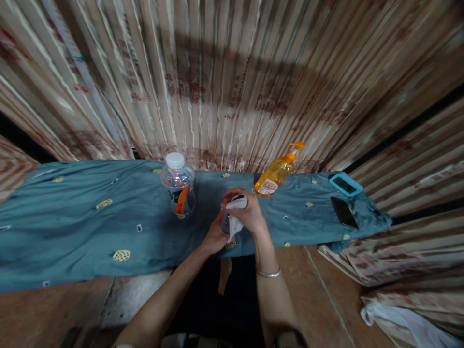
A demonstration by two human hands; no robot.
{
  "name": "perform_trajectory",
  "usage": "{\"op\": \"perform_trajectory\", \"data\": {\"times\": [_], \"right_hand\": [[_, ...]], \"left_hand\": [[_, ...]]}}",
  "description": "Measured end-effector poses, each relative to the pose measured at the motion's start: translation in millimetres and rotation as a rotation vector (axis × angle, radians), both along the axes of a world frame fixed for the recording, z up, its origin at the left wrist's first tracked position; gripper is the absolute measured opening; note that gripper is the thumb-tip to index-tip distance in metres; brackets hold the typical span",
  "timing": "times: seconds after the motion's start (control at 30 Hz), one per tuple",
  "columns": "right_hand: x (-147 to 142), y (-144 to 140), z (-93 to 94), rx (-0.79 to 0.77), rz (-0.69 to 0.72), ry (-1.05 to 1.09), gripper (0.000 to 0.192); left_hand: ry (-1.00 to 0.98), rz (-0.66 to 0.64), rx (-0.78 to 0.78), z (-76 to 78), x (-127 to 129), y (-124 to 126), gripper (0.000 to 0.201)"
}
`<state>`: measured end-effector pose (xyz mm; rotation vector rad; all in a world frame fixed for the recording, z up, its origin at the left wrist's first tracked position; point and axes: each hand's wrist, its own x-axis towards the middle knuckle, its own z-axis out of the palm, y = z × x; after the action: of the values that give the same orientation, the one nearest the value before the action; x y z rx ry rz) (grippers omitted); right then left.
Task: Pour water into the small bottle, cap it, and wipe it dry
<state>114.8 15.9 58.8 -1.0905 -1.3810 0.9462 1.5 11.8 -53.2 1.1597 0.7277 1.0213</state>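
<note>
My left hand (215,237) is wrapped round a small clear container (225,224), perhaps a cup, mostly covered by my fingers. A thin white cloth or tissue (235,228) is pinched in my right hand (251,212), pressed at the container's top and hanging down its right side. Both hands meet just above the table's near edge. To their left stands a large clear plastic bottle (167,186) with a white cap and an orange-and-black label. Behind them on the right is an orange pump bottle (281,169) of amber liquid.
A teal patterned cloth (79,227) covers the long narrow table. At its right end lie a dark phone (343,212) and a light-blue-framed device (345,184) with a dark screen. A pleated curtain (217,87) hangs close behind. Tiled floor (311,290) shows in front.
</note>
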Motion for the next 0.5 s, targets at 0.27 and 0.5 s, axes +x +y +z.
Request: {"op": "perform_trajectory", "data": {"times": [0.27, 0.5], "right_hand": [[-35.6, -30.2, -30.3, 0.085, -0.503, 0.033, 0.043], [-40.9, -49.8, -58.5, 0.1, -0.584, -0.06, 0.074]], "left_hand": [[-0.313, 0.206, -0.254, -11.1, 24.0, -19.8, 0.079], [-0.034, 0.228, -0.044, -16.0, 26.6, -19.9, 0.061]]}}
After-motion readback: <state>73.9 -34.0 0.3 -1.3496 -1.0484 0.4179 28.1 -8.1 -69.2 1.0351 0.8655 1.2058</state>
